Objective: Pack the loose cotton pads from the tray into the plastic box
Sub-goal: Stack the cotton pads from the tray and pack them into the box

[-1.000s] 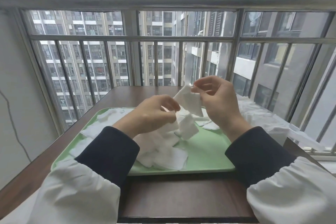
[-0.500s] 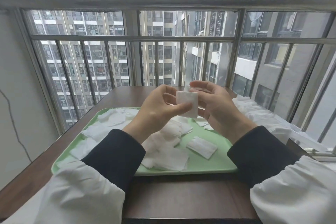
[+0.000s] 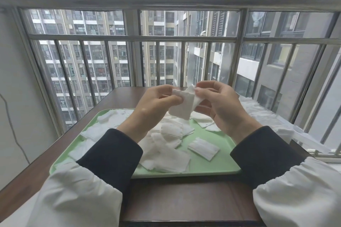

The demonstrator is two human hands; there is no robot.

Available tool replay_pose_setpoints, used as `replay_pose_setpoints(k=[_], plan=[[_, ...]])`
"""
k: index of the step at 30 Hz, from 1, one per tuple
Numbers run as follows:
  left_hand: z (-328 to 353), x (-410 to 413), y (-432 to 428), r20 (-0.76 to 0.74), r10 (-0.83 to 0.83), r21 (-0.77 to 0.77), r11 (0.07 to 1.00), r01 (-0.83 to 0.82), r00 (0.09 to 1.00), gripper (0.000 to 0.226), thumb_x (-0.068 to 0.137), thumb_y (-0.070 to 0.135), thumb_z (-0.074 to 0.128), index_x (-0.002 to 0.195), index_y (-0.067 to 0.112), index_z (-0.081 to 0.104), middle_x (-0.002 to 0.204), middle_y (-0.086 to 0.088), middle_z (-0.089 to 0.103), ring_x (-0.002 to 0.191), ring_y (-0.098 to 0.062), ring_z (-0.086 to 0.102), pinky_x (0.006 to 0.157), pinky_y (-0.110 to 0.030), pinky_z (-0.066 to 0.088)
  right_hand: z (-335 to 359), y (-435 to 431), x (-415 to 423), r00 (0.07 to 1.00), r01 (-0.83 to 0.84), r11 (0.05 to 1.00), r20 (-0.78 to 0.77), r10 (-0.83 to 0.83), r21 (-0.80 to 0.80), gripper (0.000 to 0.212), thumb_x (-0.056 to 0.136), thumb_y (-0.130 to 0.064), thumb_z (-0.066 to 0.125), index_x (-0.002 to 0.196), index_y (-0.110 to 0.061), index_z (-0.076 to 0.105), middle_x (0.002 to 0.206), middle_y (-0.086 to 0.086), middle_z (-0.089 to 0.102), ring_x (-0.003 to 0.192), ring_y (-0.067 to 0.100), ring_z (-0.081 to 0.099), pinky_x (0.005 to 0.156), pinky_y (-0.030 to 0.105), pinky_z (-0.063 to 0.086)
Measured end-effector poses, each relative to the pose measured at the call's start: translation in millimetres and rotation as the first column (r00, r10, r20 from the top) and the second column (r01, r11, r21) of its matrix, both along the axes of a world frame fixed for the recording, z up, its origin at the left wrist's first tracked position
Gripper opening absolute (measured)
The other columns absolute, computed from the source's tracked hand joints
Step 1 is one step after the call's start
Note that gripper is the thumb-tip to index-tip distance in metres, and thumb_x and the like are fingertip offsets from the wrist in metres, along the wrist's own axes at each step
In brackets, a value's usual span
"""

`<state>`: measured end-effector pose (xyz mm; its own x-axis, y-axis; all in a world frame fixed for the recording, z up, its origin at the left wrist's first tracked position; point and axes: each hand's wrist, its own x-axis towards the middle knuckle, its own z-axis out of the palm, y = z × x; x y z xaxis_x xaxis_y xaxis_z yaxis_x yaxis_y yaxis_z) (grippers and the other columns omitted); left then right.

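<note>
A light green tray (image 3: 217, 164) lies on the brown table (image 3: 180, 201) and carries several loose white cotton pads (image 3: 166, 156). One pad (image 3: 203, 148) lies apart near the tray's right side. Above the tray, my left hand (image 3: 153, 108) and my right hand (image 3: 219, 105) both pinch a small bunch of white cotton pads (image 3: 182, 105) between thumb and fingers, left hand on its left edge, right hand on its top right corner. The bunch hangs tilted between the hands. No plastic box shows clearly in view.
A window with metal bars (image 3: 182, 61) stands right behind the table's far edge. A heap of white material in clear plastic (image 3: 265, 116) lies to the right of the tray. A white wall with a thin cable (image 3: 11, 116) is at the left.
Both hands came together above the tray: one second ago the left hand was low over the pile, now it pinches the same bunch as the right hand. A pad dropped onto the tray's right side.
</note>
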<state>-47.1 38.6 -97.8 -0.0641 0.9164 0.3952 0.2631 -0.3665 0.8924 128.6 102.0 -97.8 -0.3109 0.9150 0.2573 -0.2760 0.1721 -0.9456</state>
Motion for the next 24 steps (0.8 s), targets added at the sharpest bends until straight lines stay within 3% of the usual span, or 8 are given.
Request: replay_pose_setpoints(k=[5,10,17,21,23,24], plan=[[-2.0,-0.5,2.2,-0.044,0.018,0.014,1.000,-0.018,0.999,0.015,0.072,0.024,0.068,0.080,0.014,0.075,0.081,0.006,0.075,0.078,-0.006,0.068,0.083,-0.031,0.052,-3.0,-1.4,-1.2,0.996,-0.028,0.996,0.081,0.021,0.088,0.030,0.083,-0.015,0.077,0.109,-0.006,0.064,0.097,0.010,0.075,0.080,0.025,0.074,0.068,0.037,0.060],[-4.0,1.6,3.5,-0.148,0.068,0.045,0.997,-0.062,0.987,0.023,0.072,0.029,0.066,0.086,0.014,0.076,0.086,-0.001,0.077,0.074,0.000,0.068,0.068,-0.015,0.050,-1.7,-2.3,0.5,0.991,-0.053,0.993,0.131,0.038,0.110,0.042,0.070,-0.023,0.083,0.106,-0.007,0.067,0.096,0.011,0.076,0.078,0.028,0.073,0.070,0.042,0.062],[-4.5,4.2,0.9,-0.165,0.081,0.048,0.996,-0.074,0.983,0.022,0.075,0.028,0.066,0.085,0.010,0.075,0.083,-0.004,0.076,0.074,-0.009,0.066,0.072,-0.024,0.050,-0.9,-4.9,0.2,0.991,-0.078,0.993,0.113,0.067,0.093,0.041,0.069,-0.022,0.083,0.104,-0.006,0.068,0.093,0.013,0.076,0.079,0.030,0.074,0.071,0.042,0.062],[-4.5,3.4,0.8,-0.127,0.133,0.047,0.991,-0.128,0.983,0.021,0.077,0.026,0.071,0.088,0.010,0.075,0.084,-0.002,0.075,0.079,-0.013,0.067,0.082,-0.037,0.054,-1.2,-2.9,-2.3,0.994,-0.046,0.998,0.099,0.042,0.037,0.018,0.095,-0.024,0.067,0.101,-0.007,0.067,0.081,0.006,0.073,0.070,0.024,0.072,0.062,0.036,0.060],[-5.0,0.3,2.3,-0.103,0.193,0.058,0.981,-0.187,0.976,0.006,0.082,0.018,0.075,0.088,0.018,0.073,0.083,0.002,0.073,0.077,-0.013,0.066,0.080,-0.038,0.055,-2.4,-0.5,-2.0,0.982,0.029,0.998,0.184,-0.037,0.050,0.016,0.102,-0.021,0.056,0.099,-0.009,0.067,0.076,0.004,0.071,0.063,0.018,0.069,0.055,0.031,0.058],[-5.3,-2.0,2.3,-0.092,0.226,0.057,0.974,-0.221,0.970,0.011,0.084,0.013,0.075,0.090,0.021,0.071,0.085,0.001,0.073,0.077,-0.014,0.066,0.079,-0.038,0.056,-4.5,0.4,-3.0,0.958,0.054,0.993,0.277,-0.080,0.103,0.014,0.101,-0.017,0.055,0.098,-0.009,0.066,0.076,0.003,0.071,0.061,0.016,0.068,0.054,0.029,0.057]])
